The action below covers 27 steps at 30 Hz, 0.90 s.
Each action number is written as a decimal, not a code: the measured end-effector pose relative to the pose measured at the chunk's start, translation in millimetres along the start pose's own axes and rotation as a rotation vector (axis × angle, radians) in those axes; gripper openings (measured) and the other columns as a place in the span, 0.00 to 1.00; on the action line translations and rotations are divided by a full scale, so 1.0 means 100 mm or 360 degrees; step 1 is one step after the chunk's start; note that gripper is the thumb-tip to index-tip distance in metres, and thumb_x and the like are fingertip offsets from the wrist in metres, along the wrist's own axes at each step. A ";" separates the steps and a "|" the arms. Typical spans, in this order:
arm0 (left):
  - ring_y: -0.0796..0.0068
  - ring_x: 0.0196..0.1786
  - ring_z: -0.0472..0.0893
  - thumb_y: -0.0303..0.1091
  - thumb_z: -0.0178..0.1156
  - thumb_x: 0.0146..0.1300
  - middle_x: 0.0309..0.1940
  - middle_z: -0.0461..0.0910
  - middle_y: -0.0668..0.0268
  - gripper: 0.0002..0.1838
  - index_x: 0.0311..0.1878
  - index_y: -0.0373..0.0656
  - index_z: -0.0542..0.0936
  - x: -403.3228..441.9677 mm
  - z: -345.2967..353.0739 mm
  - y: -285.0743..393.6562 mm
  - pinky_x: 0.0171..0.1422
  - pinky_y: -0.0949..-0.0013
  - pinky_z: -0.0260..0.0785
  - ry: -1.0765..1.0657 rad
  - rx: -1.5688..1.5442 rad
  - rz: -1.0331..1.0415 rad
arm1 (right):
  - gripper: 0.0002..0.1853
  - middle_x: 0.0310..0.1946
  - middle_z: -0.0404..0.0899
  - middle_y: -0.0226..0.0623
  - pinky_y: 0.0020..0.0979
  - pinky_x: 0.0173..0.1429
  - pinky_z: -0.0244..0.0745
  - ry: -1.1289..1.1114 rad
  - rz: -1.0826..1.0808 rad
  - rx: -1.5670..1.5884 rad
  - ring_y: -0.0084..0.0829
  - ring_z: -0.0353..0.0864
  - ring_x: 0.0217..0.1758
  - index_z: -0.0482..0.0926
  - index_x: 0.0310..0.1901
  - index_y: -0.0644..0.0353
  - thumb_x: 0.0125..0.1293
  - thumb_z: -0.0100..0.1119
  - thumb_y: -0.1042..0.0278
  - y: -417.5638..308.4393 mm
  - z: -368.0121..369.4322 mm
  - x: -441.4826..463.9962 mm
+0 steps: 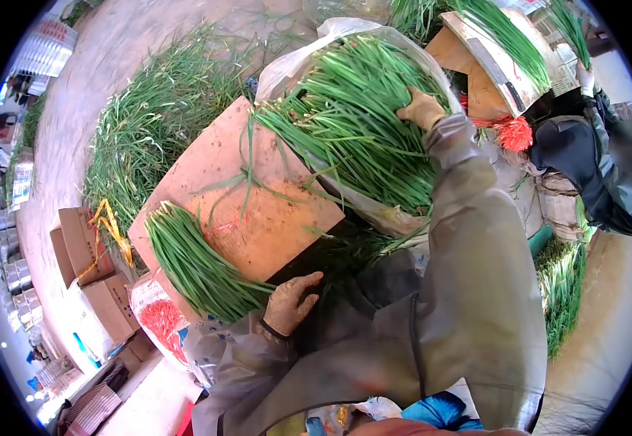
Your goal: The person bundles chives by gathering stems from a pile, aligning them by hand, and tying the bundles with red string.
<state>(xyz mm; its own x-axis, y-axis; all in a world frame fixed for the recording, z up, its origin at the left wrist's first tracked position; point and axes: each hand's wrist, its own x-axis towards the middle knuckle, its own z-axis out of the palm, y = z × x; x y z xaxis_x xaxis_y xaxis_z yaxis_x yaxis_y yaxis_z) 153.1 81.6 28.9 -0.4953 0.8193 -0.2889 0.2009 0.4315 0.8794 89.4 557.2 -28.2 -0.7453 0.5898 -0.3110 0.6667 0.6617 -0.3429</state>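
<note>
My right hand (423,110), in a tan glove, reaches to the far right side of a heaped pile of garlic chives (363,109) in a clear plastic bag (345,27). Its fingers curl around some of the stalks, and their tips are partly hidden. My left hand (290,304), also gloved, is close to my lap with thumb and fingers apart, holding nothing. Beside it, a neat bunch of chives (198,265) lies along the near left edge of a tilted board (272,232). Loose leaves (249,167) and dirt are scattered over the board.
A big heap of loose greens (159,109) lies on the floor behind the board. Cardboard boxes (87,247) and a bag of red ties (162,320) are at left. Another person (585,160) works at upper right, near a second board (497,62) with chives and red ties (513,133).
</note>
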 end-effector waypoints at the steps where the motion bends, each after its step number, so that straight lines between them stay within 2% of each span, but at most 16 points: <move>1: 0.60 0.48 0.77 0.25 0.60 0.53 0.44 0.78 0.58 0.23 0.55 0.44 0.73 0.00 0.00 0.04 0.51 0.65 0.70 -0.0004 0.0009 0.0016 | 0.40 0.48 0.76 0.54 0.37 0.58 0.68 0.0103 -0.0068 0.0038 0.47 0.75 0.53 0.67 0.60 0.56 0.42 0.64 0.54 0.00 -0.02 -0.16; 6: 0.59 0.46 0.77 0.26 0.60 0.54 0.43 0.77 0.58 0.22 0.55 0.44 0.73 -0.05 0.02 0.05 0.50 0.64 0.70 0.0028 -0.0016 0.0072 | 0.46 0.42 0.77 0.54 0.40 0.49 0.73 0.0164 -0.0289 -0.0045 0.49 0.78 0.44 0.58 0.65 0.52 0.42 0.67 0.55 -0.16 -0.27 -1.30; 7: 0.59 0.46 0.77 0.26 0.60 0.54 0.42 0.77 0.58 0.22 0.55 0.44 0.73 -0.06 0.03 0.03 0.50 0.64 0.70 0.0031 0.0022 0.0091 | 0.48 0.39 0.77 0.54 0.40 0.46 0.74 0.0281 -0.0343 -0.0308 0.47 0.79 0.41 0.55 0.66 0.51 0.42 0.69 0.54 -0.05 -0.05 -1.42; 8: 0.59 0.45 0.77 0.26 0.60 0.54 0.41 0.77 0.58 0.22 0.55 0.45 0.73 -0.08 0.05 0.02 0.50 0.64 0.70 0.0032 0.0063 0.0103 | 0.50 0.38 0.77 0.52 0.39 0.43 0.74 0.0269 -0.0455 -0.0414 0.45 0.79 0.38 0.53 0.66 0.56 0.42 0.70 0.54 0.06 0.16 -1.50; 10: 0.60 0.44 0.77 0.27 0.59 0.55 0.41 0.77 0.58 0.22 0.55 0.45 0.73 -0.10 0.10 -0.04 0.49 0.63 0.70 -0.0014 0.0084 0.0090 | 0.53 0.40 0.75 0.49 0.38 0.42 0.74 -0.0153 -0.0275 -0.0836 0.45 0.78 0.39 0.49 0.67 0.62 0.44 0.70 0.52 0.09 0.58 -1.64; 13: 0.60 0.45 0.77 0.29 0.59 0.55 0.41 0.77 0.59 0.22 0.55 0.45 0.73 -0.14 0.14 -0.06 0.49 0.63 0.70 -0.0042 0.0122 0.0115 | 0.57 0.41 0.74 0.46 0.37 0.44 0.74 -0.0175 -0.0276 -0.0831 0.44 0.78 0.41 0.45 0.68 0.65 0.44 0.70 0.49 0.19 0.80 -1.60; 14: 0.60 0.45 0.77 0.30 0.59 0.55 0.41 0.78 0.59 0.22 0.56 0.45 0.72 -0.18 0.17 -0.07 0.50 0.63 0.70 -0.0045 0.0149 0.0138 | 0.56 0.46 0.73 0.47 0.38 0.47 0.73 -0.0217 -0.0221 -0.0871 0.44 0.78 0.44 0.46 0.68 0.65 0.44 0.70 0.47 0.07 0.63 -1.68; 16: 0.60 0.45 0.77 0.30 0.59 0.56 0.42 0.78 0.59 0.22 0.56 0.45 0.72 -0.22 0.20 -0.07 0.50 0.63 0.70 -0.0045 0.0164 0.0177 | 0.54 0.49 0.74 0.50 0.39 0.50 0.73 -0.0398 -0.0322 -0.0953 0.45 0.77 0.48 0.50 0.66 0.67 0.44 0.69 0.45 -0.04 0.21 -1.79; 17: 0.60 0.45 0.77 0.31 0.59 0.56 0.42 0.78 0.59 0.22 0.56 0.45 0.72 -0.24 0.19 -0.07 0.50 0.63 0.70 -0.0071 0.0162 0.0175 | 0.46 0.47 0.76 0.52 0.39 0.52 0.73 -0.0671 -0.0213 -0.1000 0.43 0.77 0.51 0.62 0.61 0.68 0.46 0.69 0.47 -0.25 -0.14 -1.83; 18: 0.60 0.45 0.77 0.31 0.59 0.56 0.42 0.78 0.60 0.22 0.56 0.45 0.72 -0.26 0.19 -0.07 0.50 0.64 0.70 -0.0087 0.0161 0.0172 | 0.34 0.45 0.78 0.50 0.39 0.53 0.72 -0.0855 -0.0052 -0.1114 0.45 0.77 0.49 0.75 0.51 0.63 0.48 0.66 0.44 -0.47 -0.45 -1.88; 20: 0.60 0.45 0.77 0.32 0.59 0.56 0.42 0.78 0.60 0.22 0.56 0.45 0.72 -0.27 0.16 -0.07 0.50 0.64 0.70 -0.0052 0.0183 0.0194 | 0.28 0.43 0.79 0.47 0.40 0.53 0.71 -0.0396 -0.0195 -0.0818 0.46 0.78 0.48 0.81 0.43 0.58 0.50 0.61 0.40 -0.51 -0.71 -1.82; 22: 0.61 0.45 0.77 0.32 0.59 0.56 0.42 0.78 0.60 0.23 0.56 0.46 0.72 -0.28 0.17 -0.07 0.50 0.64 0.70 -0.0027 0.0204 0.0209 | 0.28 0.45 0.79 0.46 0.42 0.55 0.70 -0.0067 -0.0256 -0.0061 0.46 0.77 0.49 0.80 0.45 0.54 0.52 0.57 0.38 -0.73 -0.85 -1.68; 24: 0.61 0.45 0.77 0.32 0.59 0.56 0.42 0.78 0.60 0.23 0.56 0.45 0.72 -0.26 0.17 -0.10 0.50 0.63 0.69 -0.0104 0.0189 0.0113 | 0.32 0.52 0.75 0.47 0.40 0.60 0.66 -0.0057 -0.0371 -0.0288 0.46 0.73 0.56 0.76 0.52 0.56 0.53 0.56 0.38 -0.89 -0.67 -1.39; 26: 0.61 0.45 0.77 0.32 0.59 0.56 0.42 0.78 0.60 0.23 0.56 0.45 0.72 -0.26 0.16 -0.08 0.50 0.63 0.69 -0.0083 0.0220 0.0178 | 0.40 0.52 0.74 0.49 0.35 0.61 0.64 -0.0036 -0.0236 -0.0493 0.42 0.72 0.57 0.71 0.57 0.59 0.51 0.58 0.35 -0.93 -0.19 -0.98; 27: 0.61 0.44 0.77 0.32 0.59 0.56 0.41 0.78 0.60 0.23 0.56 0.46 0.72 -0.27 0.16 -0.04 0.49 0.63 0.69 -0.0098 0.0213 0.0170 | 0.40 0.54 0.73 0.50 0.34 0.62 0.63 -0.0070 -0.0287 -0.0370 0.43 0.71 0.58 0.69 0.59 0.60 0.51 0.59 0.36 -0.89 0.03 -0.77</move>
<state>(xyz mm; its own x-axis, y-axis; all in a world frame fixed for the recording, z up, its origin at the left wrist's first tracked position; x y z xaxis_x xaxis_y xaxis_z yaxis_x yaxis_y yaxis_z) 178.9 63.9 27.2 -0.4135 0.8829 -0.2225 0.3622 0.3837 0.8495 88.0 451.8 23.9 -0.8475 0.4357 -0.3032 0.5010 0.8454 -0.1852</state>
